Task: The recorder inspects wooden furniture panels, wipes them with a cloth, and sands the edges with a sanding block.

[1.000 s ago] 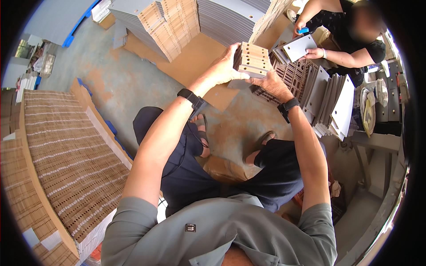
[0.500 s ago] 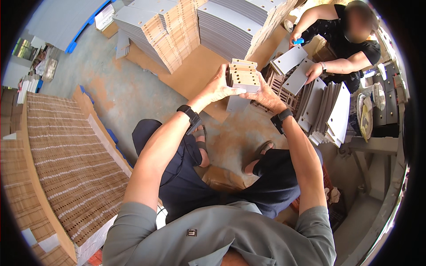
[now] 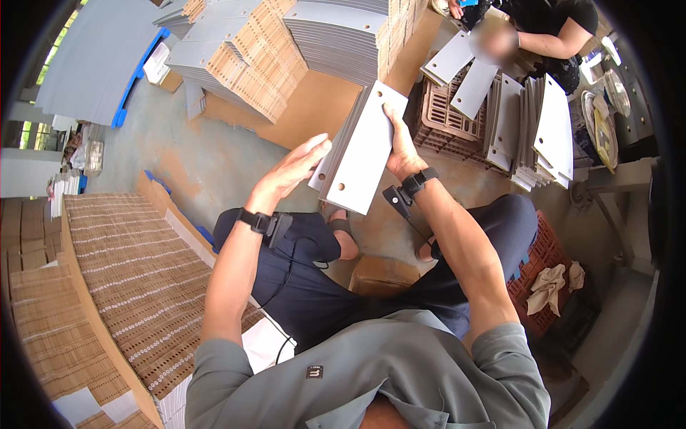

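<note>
The broad brown stack (image 3: 128, 279) stands to your left; the tall grey stack (image 3: 332, 36) stands ahead, beyond the cardboard sheet (image 3: 314, 107). Ahead and to the right, loose panels lie on the brown crate (image 3: 446, 118), with the upright panels (image 3: 547, 129) beside it.

The panel bundle (image 3: 364, 154) is in front of you, held above the floor. Half a second ago its drilled end edges faced you between both hands; you have since turned it so the pale broad face shows, lengthwise and slanted.

Your right hand (image 3: 404, 146) grips the right edge, thumb on the face. Your left hand (image 3: 291, 170) has opened flat beside the left edge; contact cannot be confirmed. By judgement, the right grip now carries most of the load, so the layers could slide unless the left side is steadied.
</note>
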`<state>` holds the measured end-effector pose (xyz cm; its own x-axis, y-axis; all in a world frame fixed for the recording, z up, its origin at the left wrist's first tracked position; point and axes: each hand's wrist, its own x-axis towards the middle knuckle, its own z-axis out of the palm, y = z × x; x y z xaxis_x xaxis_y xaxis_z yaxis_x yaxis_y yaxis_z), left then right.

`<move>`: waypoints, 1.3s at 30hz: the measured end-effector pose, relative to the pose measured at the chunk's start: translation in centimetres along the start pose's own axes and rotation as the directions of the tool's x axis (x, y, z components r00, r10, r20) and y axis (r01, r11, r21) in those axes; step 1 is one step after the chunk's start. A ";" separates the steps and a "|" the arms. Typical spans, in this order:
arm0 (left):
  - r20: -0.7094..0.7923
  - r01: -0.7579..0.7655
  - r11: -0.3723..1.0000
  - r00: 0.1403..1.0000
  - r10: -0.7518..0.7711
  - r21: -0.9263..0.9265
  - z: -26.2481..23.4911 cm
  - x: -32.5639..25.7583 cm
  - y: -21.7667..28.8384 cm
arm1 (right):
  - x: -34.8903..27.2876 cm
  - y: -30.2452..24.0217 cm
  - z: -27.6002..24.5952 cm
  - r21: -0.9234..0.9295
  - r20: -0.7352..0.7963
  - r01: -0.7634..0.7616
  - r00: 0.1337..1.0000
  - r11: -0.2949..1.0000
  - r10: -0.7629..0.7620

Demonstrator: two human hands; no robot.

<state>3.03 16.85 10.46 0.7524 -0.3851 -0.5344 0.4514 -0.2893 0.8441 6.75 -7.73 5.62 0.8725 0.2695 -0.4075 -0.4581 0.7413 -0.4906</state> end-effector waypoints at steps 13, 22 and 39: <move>-0.636 -0.379 0.906 0.657 0.406 0.187 10.1 -6.0 0.0 | 0.2 8.5 2.0 0.667 -0.009 0.075 0.996 0.741 -0.093; -0.513 -0.154 0.862 0.748 0.421 0.482 8.6 -1.0 6.9 | 0.3 9.9 2.1 0.835 -0.060 0.085 0.996 0.544 -0.063; -0.527 -0.067 0.661 0.545 0.652 0.748 8.9 1.7 9.1 | -0.4 6.2 6.5 0.857 0.081 -0.053 0.996 0.513 -0.033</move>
<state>4.14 5.74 16.86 0.9573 0.0634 0.2819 -0.1107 -0.8207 0.5605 4.68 0.72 7.76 0.8980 0.2940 -0.3273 -0.1355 0.8926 0.4299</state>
